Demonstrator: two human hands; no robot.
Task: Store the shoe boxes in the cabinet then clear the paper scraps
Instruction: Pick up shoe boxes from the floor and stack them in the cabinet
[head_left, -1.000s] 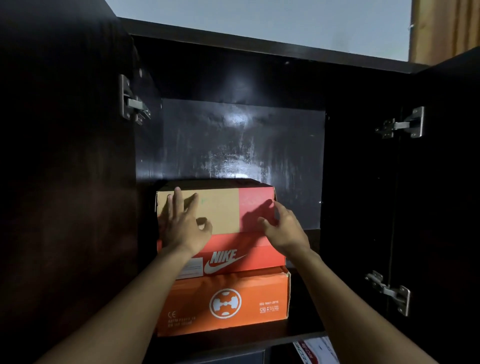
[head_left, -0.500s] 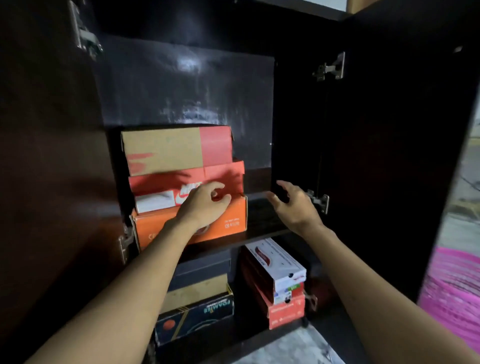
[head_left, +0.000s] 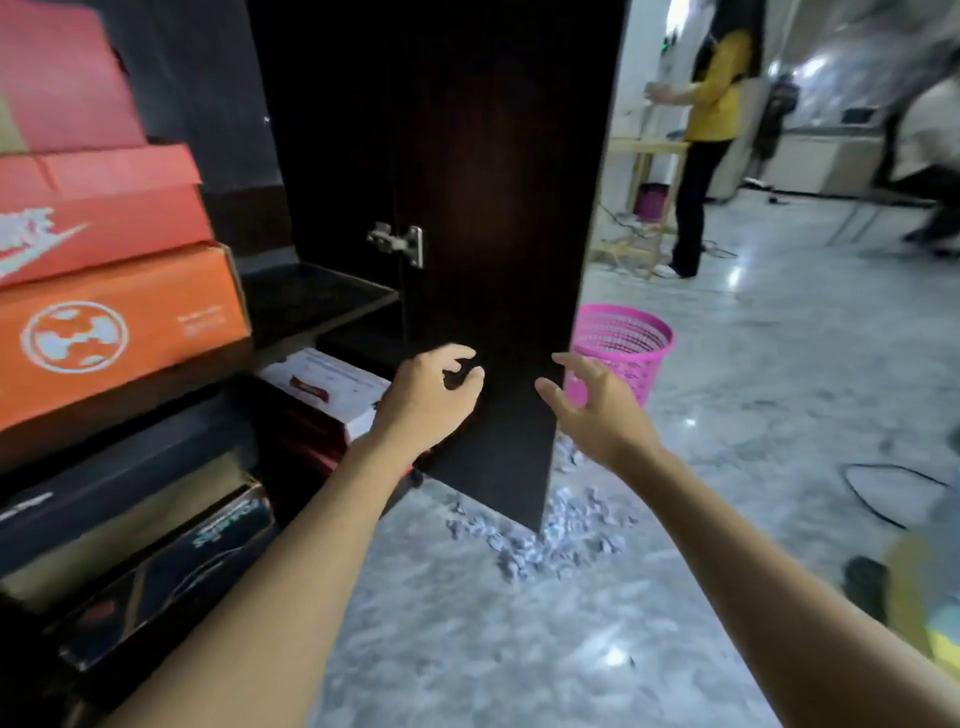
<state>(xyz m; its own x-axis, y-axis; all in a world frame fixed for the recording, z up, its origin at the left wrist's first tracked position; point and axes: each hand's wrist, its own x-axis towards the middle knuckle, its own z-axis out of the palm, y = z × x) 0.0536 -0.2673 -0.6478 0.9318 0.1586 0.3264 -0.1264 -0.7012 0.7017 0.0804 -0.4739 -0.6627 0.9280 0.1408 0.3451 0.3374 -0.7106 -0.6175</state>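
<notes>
The left hand (head_left: 431, 397) is held curled into a loose fist, with nothing gripped, in front of the open cabinet door (head_left: 498, 182). The right hand (head_left: 597, 410) is spread, fingers slightly bent, at the door's outer edge; contact cannot be confirmed. The hands are set apart. Shoe boxes (head_left: 114, 332) are seen stacked on the shelves of the cabinet (head_left: 322, 296), left of both hands. Paper scraps (head_left: 540, 535) are scattered on the floor (head_left: 779, 415) below the hands, under the door's corner. A pink basket (head_left: 623, 338) is placed just behind the right hand.
</notes>
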